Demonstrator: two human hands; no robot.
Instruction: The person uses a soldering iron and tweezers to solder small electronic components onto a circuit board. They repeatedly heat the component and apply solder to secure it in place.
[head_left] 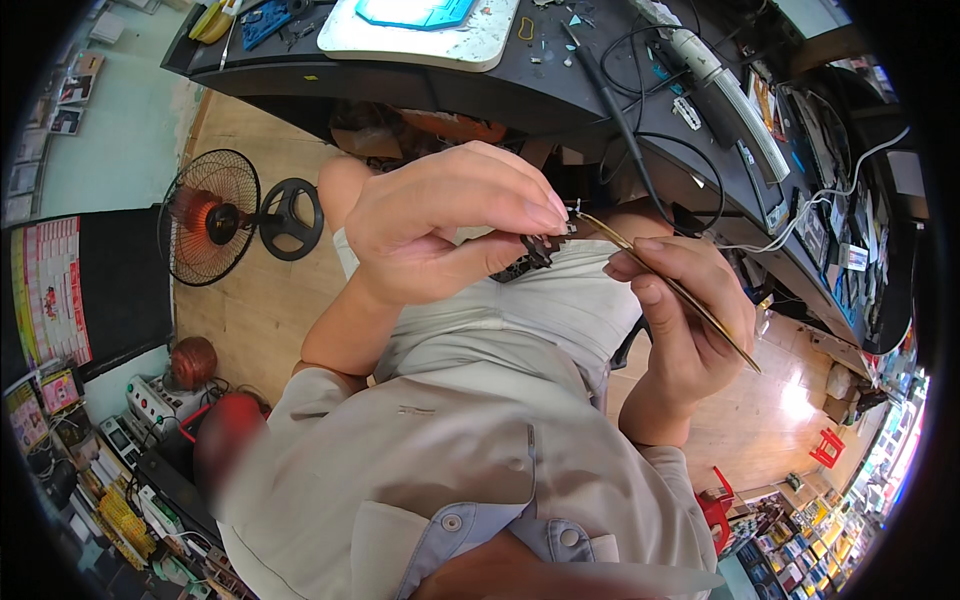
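L hand (pixel 435 225), ctr of frame, has fingers (pixel 530 210) bent over & tips together w/ thumb, clamped on a small dark part (pixel 540 252); part pokes out below & right of the fingertips, above the person's lap. R hand (pixel 695 315), right of ctr, has fingers and thumb pinched on a thin gold-coloured tool (pixel 690 300), running diag. from lower right up to the part's metal bits; can't tell if tip touches. Re labels/writing: wall poster (pixel 50 290), far left, has rows of red/pink print, too small to read; small yellow sticker (pixel 311 78) on front edge of the dark counter (pixel 545 95), upper L, also unreadable. On counter, top: white tray (pixel 490 50) w/ blue mat (pixel 415 10), plus black pen-shaped tool (pixel 610 105) w/ cord, upper R. Fan (pixel 222 217) at left, on floor.
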